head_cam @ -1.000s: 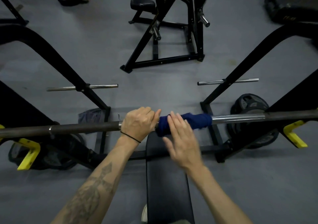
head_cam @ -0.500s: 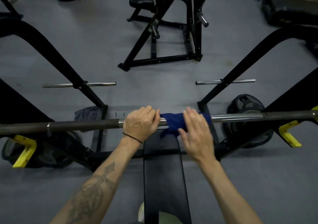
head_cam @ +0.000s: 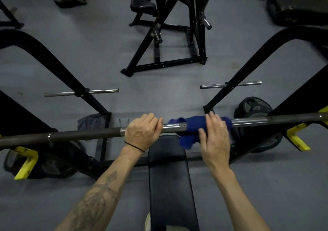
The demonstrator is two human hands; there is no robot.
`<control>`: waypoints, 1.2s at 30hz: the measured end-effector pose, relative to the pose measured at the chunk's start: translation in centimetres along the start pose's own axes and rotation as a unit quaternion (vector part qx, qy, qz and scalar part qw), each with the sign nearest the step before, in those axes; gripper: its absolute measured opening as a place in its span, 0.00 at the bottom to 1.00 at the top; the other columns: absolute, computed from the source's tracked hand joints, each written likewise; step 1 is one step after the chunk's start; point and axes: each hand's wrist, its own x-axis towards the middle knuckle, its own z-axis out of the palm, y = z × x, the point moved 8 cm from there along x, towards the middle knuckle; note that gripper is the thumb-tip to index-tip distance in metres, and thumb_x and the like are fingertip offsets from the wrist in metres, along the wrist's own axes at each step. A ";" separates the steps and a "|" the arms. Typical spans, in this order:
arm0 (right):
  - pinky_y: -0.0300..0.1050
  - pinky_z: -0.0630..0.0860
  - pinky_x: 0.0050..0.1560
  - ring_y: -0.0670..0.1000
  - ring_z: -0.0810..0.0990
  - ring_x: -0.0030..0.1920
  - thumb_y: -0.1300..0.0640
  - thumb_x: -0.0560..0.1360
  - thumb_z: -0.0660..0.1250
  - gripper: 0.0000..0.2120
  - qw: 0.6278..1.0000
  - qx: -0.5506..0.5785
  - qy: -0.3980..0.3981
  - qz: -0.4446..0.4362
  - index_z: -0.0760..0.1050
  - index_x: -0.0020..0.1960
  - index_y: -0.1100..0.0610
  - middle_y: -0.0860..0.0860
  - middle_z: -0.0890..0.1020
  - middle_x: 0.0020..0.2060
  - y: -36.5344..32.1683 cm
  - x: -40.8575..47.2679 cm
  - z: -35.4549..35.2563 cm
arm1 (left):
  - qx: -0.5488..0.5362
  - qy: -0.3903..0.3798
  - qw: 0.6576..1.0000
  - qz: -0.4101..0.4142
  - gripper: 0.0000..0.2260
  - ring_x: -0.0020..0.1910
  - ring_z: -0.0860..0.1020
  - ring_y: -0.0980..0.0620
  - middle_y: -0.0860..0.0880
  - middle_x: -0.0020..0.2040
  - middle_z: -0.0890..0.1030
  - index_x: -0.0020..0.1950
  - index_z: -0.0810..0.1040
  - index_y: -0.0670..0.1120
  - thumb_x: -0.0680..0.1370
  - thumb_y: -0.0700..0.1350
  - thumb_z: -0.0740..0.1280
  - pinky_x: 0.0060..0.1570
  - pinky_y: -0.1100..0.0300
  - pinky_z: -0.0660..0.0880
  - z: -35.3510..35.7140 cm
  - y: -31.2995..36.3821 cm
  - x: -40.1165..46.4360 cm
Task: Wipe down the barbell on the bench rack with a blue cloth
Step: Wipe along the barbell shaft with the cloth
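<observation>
The left hand [head_cam: 142, 134] clenches round the long steel barbell [head_cam: 248, 122] above the black padded bench [head_cam: 170, 177]. The right hand [head_cam: 215, 138] presses a crumpled blue cloth [head_cam: 193, 126] against the bar with straight fingers (slightly blurred).

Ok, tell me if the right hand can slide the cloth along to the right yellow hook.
Probably yes: the right hand rests on the blue cloth, and the barbell looks bare between it and the yellow hook.

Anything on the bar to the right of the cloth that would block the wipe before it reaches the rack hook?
Nothing visible. The right hand presses the cloth on the bar; from there the bar runs bare to the yellow hook. The plates lie on the floor behind it. The left hand grips the other side.
</observation>
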 end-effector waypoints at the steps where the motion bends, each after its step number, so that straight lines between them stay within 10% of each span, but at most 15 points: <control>1: 0.61 0.57 0.79 0.58 0.62 0.80 0.47 0.86 0.53 0.28 0.998 0.017 0.015 0.065 0.66 0.77 0.64 0.59 0.68 0.77 0.3 -0.1 0.0 | 0.001 0.001 1.000 -0.004 0.16 0.27 0.69 0.49 0.48 0.31 0.71 0.34 0.72 0.46 0.82 0.47 0.66 0.25 0.54 0.64 0.0 0.0 0.0; 4: 0.60 0.51 0.81 0.58 0.56 0.82 0.43 0.85 0.53 0.32 0.990 0.075 0.009 0.119 0.63 0.78 0.66 0.60 0.64 0.79 -5.4 -0.9 2.2 | -0.002 -0.008 1.000 -0.002 0.16 0.28 0.70 0.48 0.48 0.32 0.71 0.35 0.73 0.46 0.81 0.48 0.66 0.25 0.53 0.66 0.2 0.1 -0.3; 10: 0.57 0.60 0.79 0.56 0.61 0.80 0.47 0.85 0.58 0.28 0.982 0.023 -0.064 -0.177 0.65 0.78 0.63 0.58 0.65 0.79 -7.3 -1.7 2.3 | -0.006 -0.012 1.000 0.007 0.16 0.29 0.72 0.47 0.47 0.33 0.73 0.36 0.74 0.46 0.82 0.49 0.64 0.27 0.53 0.67 0.3 0.2 -0.4; 17: 0.59 0.50 0.81 0.56 0.55 0.82 0.44 0.85 0.53 0.31 0.984 0.088 0.019 0.152 0.63 0.78 0.66 0.60 0.65 0.79 -6.3 -0.7 2.5 | 0.016 -0.003 1.000 -0.005 0.17 0.26 0.70 0.48 0.48 0.31 0.71 0.34 0.72 0.47 0.83 0.49 0.64 0.26 0.54 0.65 0.6 -0.1 -0.4; 23: 0.56 0.59 0.79 0.56 0.63 0.79 0.46 0.86 0.54 0.28 0.985 0.014 -0.059 -0.161 0.66 0.78 0.63 0.58 0.67 0.78 -8.2 -1.4 2.6 | 0.020 -0.010 1.000 -0.006 0.16 0.27 0.71 0.48 0.48 0.31 0.72 0.35 0.71 0.47 0.83 0.47 0.64 0.26 0.54 0.65 0.5 0.0 -0.2; 29: 0.62 0.52 0.80 0.59 0.56 0.81 0.45 0.85 0.53 0.30 0.986 0.084 0.041 0.142 0.64 0.78 0.67 0.61 0.65 0.78 -5.3 -0.9 2.4 | 0.015 -0.001 0.999 -0.029 0.18 0.24 0.70 0.48 0.48 0.29 0.70 0.32 0.70 0.48 0.82 0.47 0.65 0.24 0.55 0.64 0.5 -0.2 0.3; 36: 0.57 0.60 0.79 0.56 0.63 0.80 0.46 0.86 0.55 0.28 0.985 0.012 -0.065 -0.159 0.65 0.78 0.64 0.58 0.66 0.78 -7.0 -1.2 2.3 | 0.014 -0.017 0.999 -0.029 0.18 0.24 0.70 0.48 0.48 0.29 0.72 0.33 0.71 0.48 0.83 0.48 0.64 0.25 0.55 0.65 0.7 -0.3 0.1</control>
